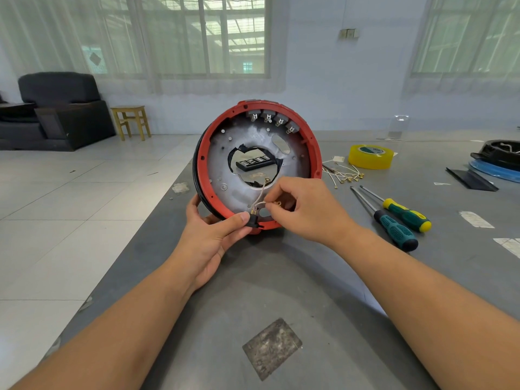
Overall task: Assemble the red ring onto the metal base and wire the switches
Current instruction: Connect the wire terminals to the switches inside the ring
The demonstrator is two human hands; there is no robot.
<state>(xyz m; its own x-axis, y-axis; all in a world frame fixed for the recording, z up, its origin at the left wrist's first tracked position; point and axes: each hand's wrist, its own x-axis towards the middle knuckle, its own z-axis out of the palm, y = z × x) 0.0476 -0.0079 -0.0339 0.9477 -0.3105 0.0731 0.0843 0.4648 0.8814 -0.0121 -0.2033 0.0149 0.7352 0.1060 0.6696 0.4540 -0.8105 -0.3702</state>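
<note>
Wiring stage: ring seated on base, assembly stood on edge on worktop.

Worktop (281,277), grey, carries all. Red ring (314,153) already sits round the metal base (222,161); the pair stands tilted on its lower rim, centre of worktop. Looks rigid, moderately heavy, prone to roll; best held by the rim. Screwdrivers (396,218) and yellow tape roll (371,156) right of the ring; spare leads (344,175) between ring and tape. Four switches (271,118) along the ring's top inner edge, terminals bare. Left hand (213,237) cups the lower rim, thumb pressing a small black connector (253,219). Right hand (306,209) pinches thin white wires (260,199) just above it; limp, fine, terminals easily bent, so grip near the ends.
</note>
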